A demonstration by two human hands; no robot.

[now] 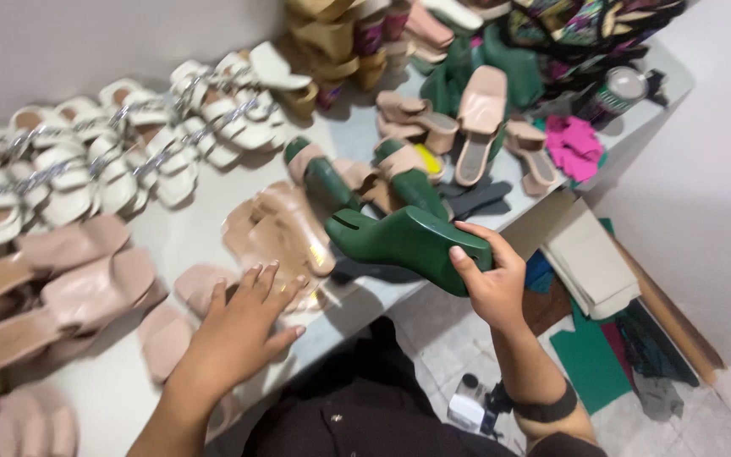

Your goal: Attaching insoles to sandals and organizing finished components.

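Observation:
My right hand (488,283) grips a dark green plastic shoe last (403,241) by its heel end, holding it just over the table's front edge. My left hand (234,334) is open with fingers spread, hovering over flat beige insoles and upper pieces (277,233) on the grey table (188,237). A pale pink upper (196,283) lies just left of its fingertips. Two more green lasts with beige uppers on them (323,178) (408,173) stand behind the held last.
White strappy sandals (103,161) fill the back left. Pink block-heel mules (69,279) lie at the left. Beige heeled mules (480,123) and stacked soles (340,46) sit at the back. Sheets, green material and scraps (590,355) cover the floor to the right.

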